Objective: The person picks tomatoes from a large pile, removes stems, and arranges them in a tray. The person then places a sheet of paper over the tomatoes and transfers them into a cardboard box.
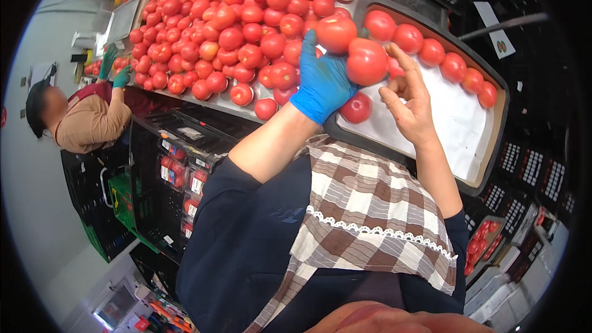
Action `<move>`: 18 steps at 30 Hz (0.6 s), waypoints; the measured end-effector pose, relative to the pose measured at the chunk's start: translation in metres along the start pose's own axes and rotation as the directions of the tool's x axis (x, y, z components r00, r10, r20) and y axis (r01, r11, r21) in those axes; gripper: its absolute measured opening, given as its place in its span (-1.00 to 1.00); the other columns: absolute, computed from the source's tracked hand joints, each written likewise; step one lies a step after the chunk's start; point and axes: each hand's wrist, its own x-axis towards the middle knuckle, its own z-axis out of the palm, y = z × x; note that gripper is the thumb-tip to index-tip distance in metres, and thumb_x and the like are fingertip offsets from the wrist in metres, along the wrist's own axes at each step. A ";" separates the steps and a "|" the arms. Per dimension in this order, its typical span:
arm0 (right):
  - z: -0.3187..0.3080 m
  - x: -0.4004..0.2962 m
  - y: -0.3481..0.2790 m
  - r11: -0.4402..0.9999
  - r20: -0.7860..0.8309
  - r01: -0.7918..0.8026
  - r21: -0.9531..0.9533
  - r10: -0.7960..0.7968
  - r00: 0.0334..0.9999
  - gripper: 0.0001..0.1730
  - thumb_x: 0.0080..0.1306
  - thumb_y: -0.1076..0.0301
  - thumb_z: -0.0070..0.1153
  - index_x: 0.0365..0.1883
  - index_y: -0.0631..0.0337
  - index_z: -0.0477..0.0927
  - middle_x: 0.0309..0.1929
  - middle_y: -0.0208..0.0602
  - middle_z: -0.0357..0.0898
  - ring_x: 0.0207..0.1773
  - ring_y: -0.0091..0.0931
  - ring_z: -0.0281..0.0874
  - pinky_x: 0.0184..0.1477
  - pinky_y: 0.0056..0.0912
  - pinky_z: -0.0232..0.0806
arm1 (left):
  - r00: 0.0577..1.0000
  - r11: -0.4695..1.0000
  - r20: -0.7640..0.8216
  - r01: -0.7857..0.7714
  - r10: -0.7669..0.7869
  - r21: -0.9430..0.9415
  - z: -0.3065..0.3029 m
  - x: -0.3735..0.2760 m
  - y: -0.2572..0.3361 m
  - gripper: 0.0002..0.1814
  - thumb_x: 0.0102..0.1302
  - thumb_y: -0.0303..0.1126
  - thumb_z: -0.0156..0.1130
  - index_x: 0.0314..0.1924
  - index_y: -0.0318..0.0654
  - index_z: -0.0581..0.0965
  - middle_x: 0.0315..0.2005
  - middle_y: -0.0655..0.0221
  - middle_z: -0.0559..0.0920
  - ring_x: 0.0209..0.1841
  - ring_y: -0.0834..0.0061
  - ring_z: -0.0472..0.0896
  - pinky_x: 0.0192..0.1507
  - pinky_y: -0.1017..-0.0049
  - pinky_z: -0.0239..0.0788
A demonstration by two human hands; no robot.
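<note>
My left hand (326,81), in a blue glove, holds two red tomatoes: one (336,33) by the thumb and another (367,61) at the fingers. Bare and with its fingers apart, my right hand (409,101) is beside the second tomato, over a black crate (500,115). White paper (455,120) and a brown cardboard edge line the crate. Along its far side runs a row of tomatoes (432,52). A single tomato (356,107) sits at its near left corner, below my left hand. Another tomato (396,68) is partly hidden behind my right fingers.
A large heap of tomatoes (231,37) covers the metal table (238,107) to the left. A co-worker (92,115) in green gloves stands at its far left end. Black crates (152,194) with packed tomatoes stand below the table. More crates (522,166) are at right.
</note>
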 end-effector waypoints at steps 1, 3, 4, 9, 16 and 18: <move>-0.005 0.005 0.002 0.994 -0.040 0.019 -0.110 -0.023 0.999 -0.36 0.34 0.44 0.26 0.40 0.20 0.43 0.14 -0.21 0.53 -0.25 -0.58 0.58 -0.20 -0.56 0.41 | 1.000 0.999 -0.014 -0.028 0.028 0.023 -0.002 0.003 0.004 -0.10 0.35 0.36 -0.02 0.49 -0.09 0.27 0.47 0.15 0.32 0.50 0.09 0.29 0.50 -0.11 0.07; -0.019 0.016 0.010 0.939 -0.139 0.012 -0.345 -0.064 0.988 -0.39 0.29 0.39 0.33 0.32 0.19 0.52 0.17 -0.18 0.51 -0.21 -0.53 0.59 -0.15 -0.51 0.44 | 0.979 0.969 -0.012 -0.198 0.202 0.147 -0.020 0.016 0.037 -0.17 0.39 0.34 -0.08 0.50 0.01 0.24 0.52 0.22 0.27 0.52 0.14 0.25 0.51 -0.05 0.08; -0.027 0.018 0.019 0.897 -0.178 -0.037 -0.440 -0.046 0.983 -0.43 0.28 0.36 0.34 0.28 0.18 0.55 0.17 -0.15 0.51 -0.13 -0.45 0.60 -0.07 -0.43 0.46 | 0.973 0.963 -0.035 -0.220 0.227 0.153 -0.021 0.020 0.060 -0.16 0.39 0.34 -0.08 0.51 0.01 0.22 0.52 0.24 0.28 0.53 0.18 0.24 0.52 -0.03 0.05; -0.044 0.011 0.070 0.659 -0.165 -0.210 -0.723 0.130 0.978 -0.27 0.17 0.13 0.45 0.31 0.09 0.51 0.19 -0.07 0.49 0.28 -0.15 0.49 0.25 -0.11 0.42 | 0.902 0.887 -0.116 -0.376 0.417 0.268 -0.061 0.053 0.189 -0.02 0.34 0.35 0.07 0.57 -0.08 0.14 0.57 0.23 0.17 0.57 0.15 0.14 0.53 -0.08 -0.04; -0.034 0.012 0.077 0.554 -0.204 -0.267 -0.788 0.175 0.963 -0.14 0.10 0.13 0.43 0.39 -0.04 0.41 0.19 -0.11 0.52 0.27 -0.13 0.51 0.20 -0.05 0.47 | 0.799 0.243 0.092 -0.288 0.595 0.927 -0.007 0.016 0.135 -0.33 0.43 -0.28 0.27 0.47 -0.21 0.29 0.39 0.07 0.40 0.42 0.21 0.40 0.39 0.13 0.36; -0.038 0.014 0.077 0.580 -0.214 -0.276 -0.766 0.176 0.961 -0.16 0.11 0.08 0.43 0.38 -0.02 0.42 0.15 -0.08 0.56 0.21 -0.12 0.56 0.18 -0.06 0.47 | 0.852 -0.097 0.475 -0.466 0.218 0.880 -0.017 0.004 0.080 -0.53 0.35 -0.38 0.40 0.23 -0.25 0.56 0.08 0.34 0.64 0.15 0.47 0.57 0.20 0.45 0.45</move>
